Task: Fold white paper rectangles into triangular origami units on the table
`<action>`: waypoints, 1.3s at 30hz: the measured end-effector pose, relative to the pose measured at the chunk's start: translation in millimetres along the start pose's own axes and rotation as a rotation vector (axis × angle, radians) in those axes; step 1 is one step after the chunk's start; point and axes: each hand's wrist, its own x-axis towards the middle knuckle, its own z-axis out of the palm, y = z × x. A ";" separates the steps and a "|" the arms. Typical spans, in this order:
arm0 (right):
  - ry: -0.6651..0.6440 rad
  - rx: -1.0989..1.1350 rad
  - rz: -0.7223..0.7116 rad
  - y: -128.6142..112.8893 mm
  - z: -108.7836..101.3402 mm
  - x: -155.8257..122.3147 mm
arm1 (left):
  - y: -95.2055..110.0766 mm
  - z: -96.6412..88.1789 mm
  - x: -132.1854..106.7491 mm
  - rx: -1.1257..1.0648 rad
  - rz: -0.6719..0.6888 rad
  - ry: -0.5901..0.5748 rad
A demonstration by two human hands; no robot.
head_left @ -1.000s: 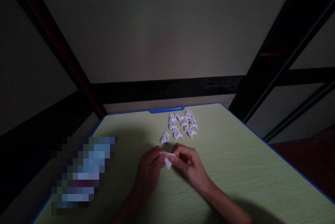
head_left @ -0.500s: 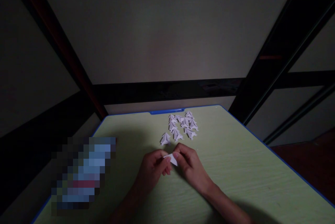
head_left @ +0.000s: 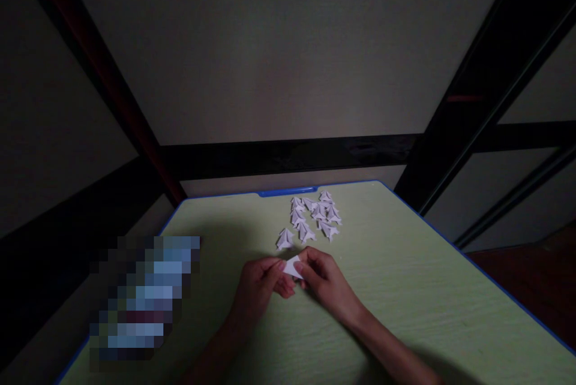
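A small folded piece of white paper (head_left: 293, 267) is pinched between both hands near the middle of the table. My left hand (head_left: 261, 282) grips its left end with thumb and fingers. On the other side, my right hand (head_left: 321, 271) has its thumb pressed on the paper's right part, with the fingers curled behind. Just beyond the hands lie several folded white paper figures (head_left: 306, 231) in a loose cluster, pointed at the top. The nearest paper figure (head_left: 285, 239) lies a little apart at the front left.
The pale green table (head_left: 432, 289) has a blue edge and a blue handle-like strip (head_left: 288, 192) at its far side. A pixelated, blurred object (head_left: 153, 295) lies at the left. Light panels (head_left: 288, 73) with dark bands stand behind the table.
The left thumb has shifted up and left along the paper. The white paper has turned slightly, and more of its face shows between the thumbs.
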 end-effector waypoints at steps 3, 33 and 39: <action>0.028 -0.057 0.017 1.1 0.7 1.0 | 3.1 1.8 -1.1 0.023 0.008 0.029; -0.088 0.179 0.011 -2.7 0.7 -1.8 | -6.3 0.9 1.1 -0.116 -0.086 -0.166; -0.065 0.163 0.011 -3.7 1.0 -3.3 | -7.5 4.0 2.1 -0.114 -0.109 -0.207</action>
